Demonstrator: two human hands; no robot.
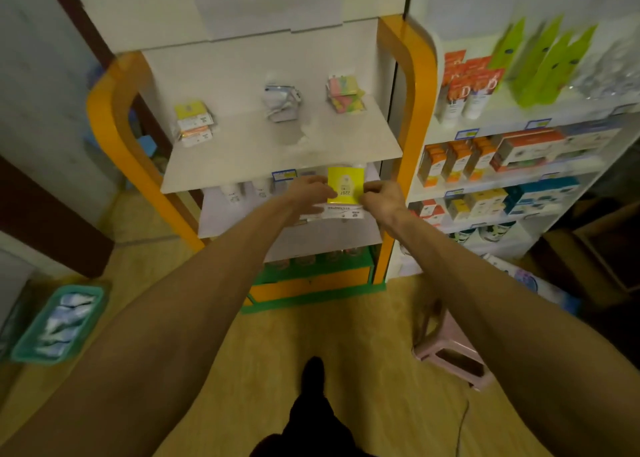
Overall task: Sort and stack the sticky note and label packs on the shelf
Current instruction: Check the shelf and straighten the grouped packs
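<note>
Both my hands hold a yellow sticky note pack [345, 184] with a white header card, in front of the shelf's front edge. My left hand [310, 193] grips its left side and my right hand [381, 197] pinches its right side. On the white shelf board [242, 166] lie three groups: a yellow-and-white stack of packs [194, 122] at the left, a white-and-blue pile [281, 102] in the middle, and a pink, yellow and green stack [344, 93] at the right.
The shelf unit has an orange frame [412, 86] and lower shelves with bottles. A white rack of boxed goods [502, 159] stands to the right. A pink stool [453, 349] is on the floor at right, a green basket [55, 321] at left.
</note>
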